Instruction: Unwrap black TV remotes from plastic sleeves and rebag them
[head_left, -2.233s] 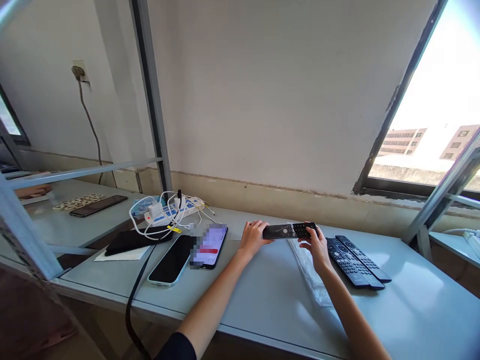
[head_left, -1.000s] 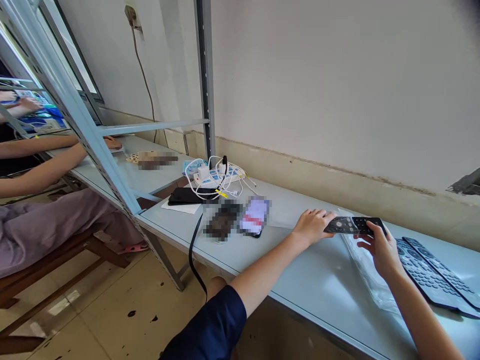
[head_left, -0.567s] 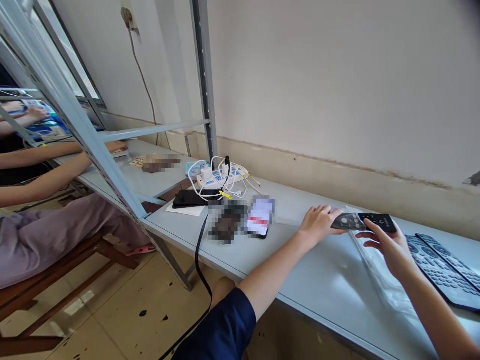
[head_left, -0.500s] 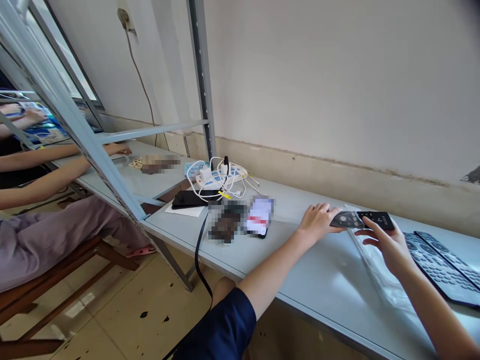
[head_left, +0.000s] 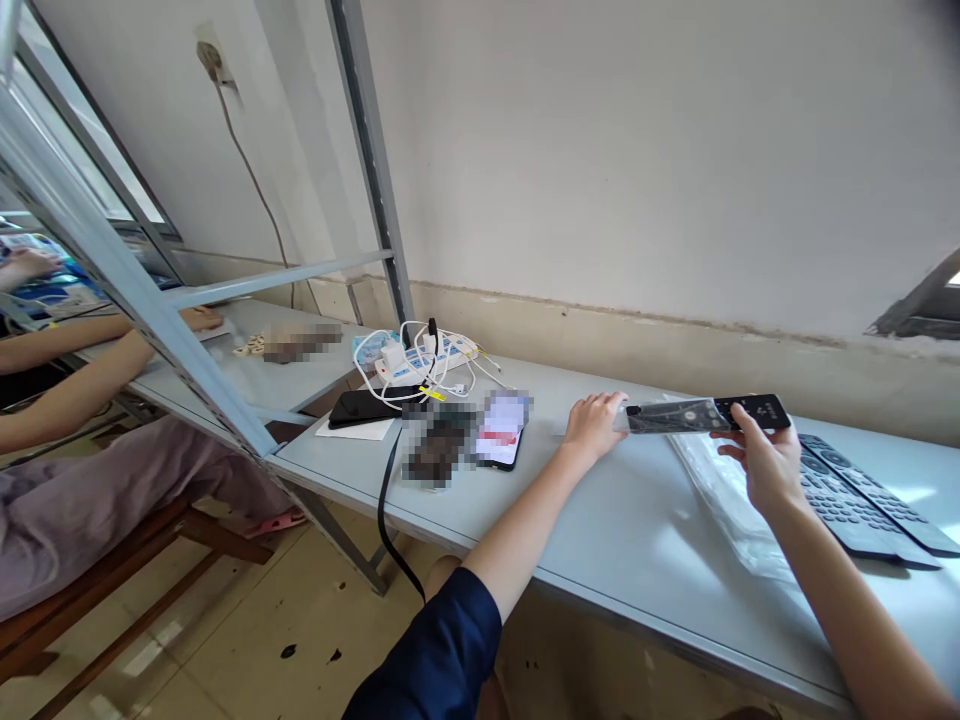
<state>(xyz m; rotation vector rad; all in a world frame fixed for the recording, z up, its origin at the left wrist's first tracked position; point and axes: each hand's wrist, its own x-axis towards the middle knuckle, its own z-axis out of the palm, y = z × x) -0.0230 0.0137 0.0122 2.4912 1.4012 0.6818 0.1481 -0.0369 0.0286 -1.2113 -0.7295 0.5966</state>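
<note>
A black remote control is held above the grey table in my right hand, thumb on its button face and fingers beneath. A clear plastic sleeve covers the remote's left part; its right end is bare. My left hand is closed on the sleeve's left end, past the tip of the remote. Under and beside my right hand lies a stack of clear plastic sleeves. To the right of it, several black remotes lie side by side with their buttons up.
Left of my hands lie a phone with a lit screen and a blurred-out item. Behind them are a black phone and a power strip with tangled white cables. A metal rack post rises there. Another person's arms rest at the neighbouring table.
My left hand has slid left from the remote's middle to the sleeve's far end, so more of the covered remote shows. My right hand still grips the remote. The view has turned slightly right.
</note>
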